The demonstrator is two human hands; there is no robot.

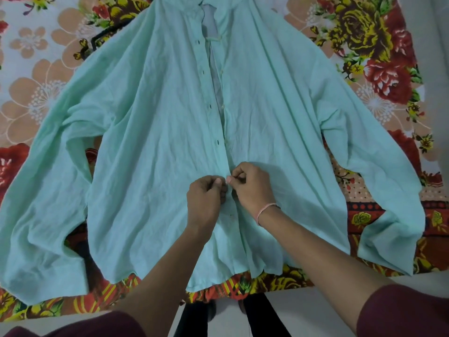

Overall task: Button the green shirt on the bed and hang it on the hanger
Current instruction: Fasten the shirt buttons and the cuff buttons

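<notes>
The light green shirt (150, 132) lies spread face up on the bed, collar at the top, sleeves stretched out to both sides. Its front gapes open from the collar down to the lower chest, with several buttonholes showing on the left placket (210, 107) and small buttons along the right edge. My left hand (206, 198) pinches the left placket low on the front. Right beside it, my right hand (252, 188) pinches the right placket edge; the fingertips of both hands meet there. A black hanger (97, 38) pokes out from under the shirt's left shoulder, mostly hidden.
A floral bedsheet (36, 76) in red, yellow and peach covers the bed. The bed's near edge runs along the bottom, with pale floor (303, 310) and my dark-clothed legs below it. A pink band sits on my right wrist.
</notes>
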